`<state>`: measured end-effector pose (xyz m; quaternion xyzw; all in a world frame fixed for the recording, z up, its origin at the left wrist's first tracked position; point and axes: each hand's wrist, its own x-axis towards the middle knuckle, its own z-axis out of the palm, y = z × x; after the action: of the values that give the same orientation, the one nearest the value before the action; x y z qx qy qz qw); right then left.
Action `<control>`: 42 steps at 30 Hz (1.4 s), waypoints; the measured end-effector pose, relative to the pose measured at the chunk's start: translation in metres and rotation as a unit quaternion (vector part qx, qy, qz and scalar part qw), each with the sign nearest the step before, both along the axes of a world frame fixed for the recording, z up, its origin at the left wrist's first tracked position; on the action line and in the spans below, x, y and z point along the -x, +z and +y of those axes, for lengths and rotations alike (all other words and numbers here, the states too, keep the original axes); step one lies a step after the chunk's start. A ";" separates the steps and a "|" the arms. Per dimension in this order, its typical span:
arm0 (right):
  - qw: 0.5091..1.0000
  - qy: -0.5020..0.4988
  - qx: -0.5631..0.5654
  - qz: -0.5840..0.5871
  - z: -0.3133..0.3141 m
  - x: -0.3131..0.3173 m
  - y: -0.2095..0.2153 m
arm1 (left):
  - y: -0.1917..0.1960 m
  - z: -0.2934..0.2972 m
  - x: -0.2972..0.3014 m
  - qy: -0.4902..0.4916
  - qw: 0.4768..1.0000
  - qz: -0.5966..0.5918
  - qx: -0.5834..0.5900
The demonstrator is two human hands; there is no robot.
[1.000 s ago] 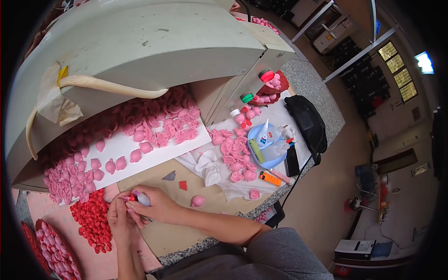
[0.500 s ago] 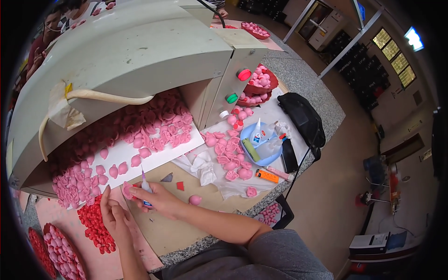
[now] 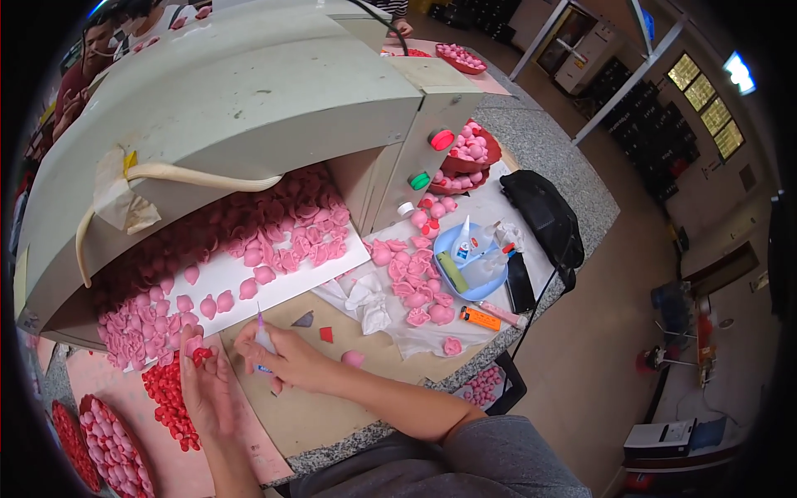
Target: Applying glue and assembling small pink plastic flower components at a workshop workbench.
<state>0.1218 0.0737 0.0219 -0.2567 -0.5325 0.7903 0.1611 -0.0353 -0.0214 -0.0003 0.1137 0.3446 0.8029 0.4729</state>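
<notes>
Bench [image 3: 599,181] is topped in speckled stone; a grey arched housing [image 3: 274,91] is set on it, with its opening faced to the near edge. A white board [image 3: 336,264] is laid part inside that opening, heaped with pink pieces [image 3: 137,332]. A black pouch [image 3: 535,203] is placed by the near-right corner. A blue tray [image 3: 475,295] with bottles is parked left of it, toward the near edge. A pile of red pieces [image 3: 170,398] is spread near the bench's left end. Right hand [image 3: 282,357]: grip closed around a small bottle [image 3: 263,339], lilac nozzle pointed up, held above the near edge. Left hand [image 3: 212,386]: a cupped pink piece [image 3: 193,339] gripped at the fingers beside the red pile; a red piece [image 3: 202,354] is seen against it, whether joined can't be told.
</notes>
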 end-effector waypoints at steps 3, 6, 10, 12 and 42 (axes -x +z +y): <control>0.949 -0.108 -0.293 -0.055 0.005 0.000 -0.014 | 0.002 0.002 -0.007 -0.064 0.995 -0.065 -0.052; 0.954 -0.075 -0.287 -0.047 0.016 -0.014 -0.001 | -0.013 0.009 -0.007 -0.103 0.986 -0.130 -0.017; 0.957 -0.101 -0.272 -0.010 0.022 -0.022 0.009 | -0.003 0.011 -0.006 -0.140 0.981 -0.135 0.004; 0.947 -0.128 -0.295 -0.010 0.020 -0.018 0.011 | 0.005 0.009 -0.011 -0.164 0.976 -0.138 0.035; 0.851 -0.244 -0.466 -0.003 0.011 -0.013 -0.005 | -0.007 0.004 -0.015 -0.203 0.968 -0.119 0.082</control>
<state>0.1344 0.0849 0.0166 -0.2758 -0.7587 0.3842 0.4480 -0.0207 -0.0175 -0.0068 0.0453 0.3203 0.6670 0.6712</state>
